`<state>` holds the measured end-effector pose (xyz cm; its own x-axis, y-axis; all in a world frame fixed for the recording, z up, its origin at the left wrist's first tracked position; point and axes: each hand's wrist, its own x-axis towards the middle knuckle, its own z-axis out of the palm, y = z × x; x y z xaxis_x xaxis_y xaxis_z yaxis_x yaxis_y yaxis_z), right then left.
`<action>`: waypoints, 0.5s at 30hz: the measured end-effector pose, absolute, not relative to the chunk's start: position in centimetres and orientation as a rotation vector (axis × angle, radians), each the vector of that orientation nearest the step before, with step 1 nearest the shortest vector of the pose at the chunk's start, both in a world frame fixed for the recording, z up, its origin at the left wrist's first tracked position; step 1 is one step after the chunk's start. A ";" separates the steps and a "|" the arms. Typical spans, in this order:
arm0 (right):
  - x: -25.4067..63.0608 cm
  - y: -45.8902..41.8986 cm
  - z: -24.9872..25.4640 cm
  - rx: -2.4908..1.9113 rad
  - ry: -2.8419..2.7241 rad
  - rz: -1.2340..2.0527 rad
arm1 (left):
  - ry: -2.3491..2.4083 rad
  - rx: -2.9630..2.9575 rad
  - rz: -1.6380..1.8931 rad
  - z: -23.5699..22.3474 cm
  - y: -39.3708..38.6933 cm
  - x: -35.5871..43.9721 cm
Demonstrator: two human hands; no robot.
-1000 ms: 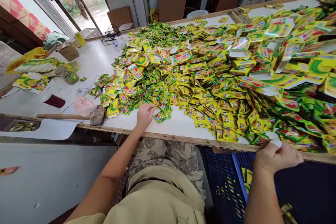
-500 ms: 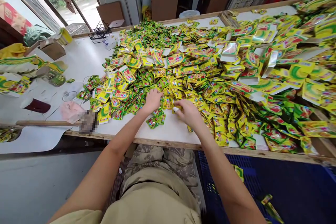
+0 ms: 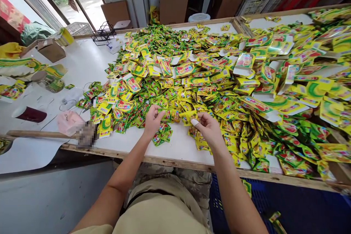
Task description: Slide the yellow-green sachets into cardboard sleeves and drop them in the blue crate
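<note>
My left hand (image 3: 153, 121) is closed, thumb against fingers, on the edge of a small green sachet (image 3: 168, 114) at the near side of the pile. Between the thumb and fingers of my right hand (image 3: 207, 128) is a small yellow sachet (image 3: 188, 117), held just above the table. A white covering shows on the right thumb. Below my left hand lies a little group of green sachets (image 3: 162, 134) on the white tabletop (image 3: 178, 146). Behind both hands spreads the heap of green and yellow sachets, with flat yellow printed cartons (image 3: 185, 69) on top.
A wooden strip (image 3: 175, 163) edges the table in front of me. To the left are a dark red cup (image 3: 29, 114), a pink bag (image 3: 68, 122), a jar (image 3: 52, 82) and a black wire rack (image 3: 103, 33). A blue crate (image 3: 241, 208) sits below the table at right.
My right hand has lifted a yellow sachet from the pile and moved slightly right. My left hand has drawn back left and nearer, now pinching a green sachet. The view has shifted slightly.
</note>
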<state>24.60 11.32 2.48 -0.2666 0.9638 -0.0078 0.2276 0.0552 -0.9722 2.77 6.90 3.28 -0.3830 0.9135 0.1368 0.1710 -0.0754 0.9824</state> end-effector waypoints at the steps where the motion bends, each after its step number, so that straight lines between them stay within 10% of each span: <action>1: 24.2 10.9 2.9 -1.145 -1.489 1.415 | 1.557 1.147 1.516 3.2 6.7 3.4; 15: 20.7 9.7 1.4 -1.114 -1.398 1.597 | 1.307 0.879 1.413 3.7 5.1 6.6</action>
<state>20.66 9.71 1.40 -0.3608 0.9218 -0.1419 0.0187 -0.1450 -0.9893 6.60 5.08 3.68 -0.2571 0.9605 -0.1068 -0.1813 0.0606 0.9816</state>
